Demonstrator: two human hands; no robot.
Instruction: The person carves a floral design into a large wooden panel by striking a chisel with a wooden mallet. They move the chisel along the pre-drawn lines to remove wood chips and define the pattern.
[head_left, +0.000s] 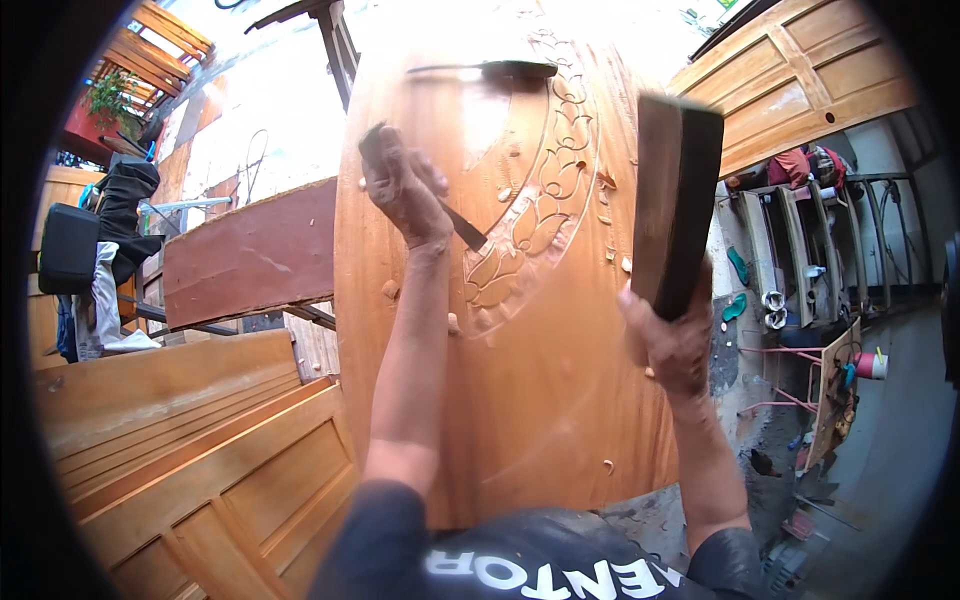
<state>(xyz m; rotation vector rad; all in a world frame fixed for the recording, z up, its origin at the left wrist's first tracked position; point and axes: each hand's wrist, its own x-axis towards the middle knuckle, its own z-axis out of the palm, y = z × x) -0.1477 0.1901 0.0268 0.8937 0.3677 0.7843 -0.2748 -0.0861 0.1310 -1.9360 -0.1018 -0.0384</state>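
My left hand (405,190) is closed around a chisel (463,227), held slanting with its blade down at the carved leaf band (545,230) on a large wooden panel (520,400). My right hand (675,340) grips the lower end of a dark rectangular wooden block (675,200), raised over the panel's right side and slightly blurred. A long dark tool (510,70) lies across the upper part of the panel, partly washed out by glare. Pale wood chips are scattered on the panel around the carving.
Panelled wooden doors (230,470) are at lower left, another (790,80) at upper right. A reddish-brown board (245,255) adjoins the panel's left side. A black case (68,250) and dark cloths sit farther left. At right are metal frames (865,240), green sandals (737,268) and assorted clutter.
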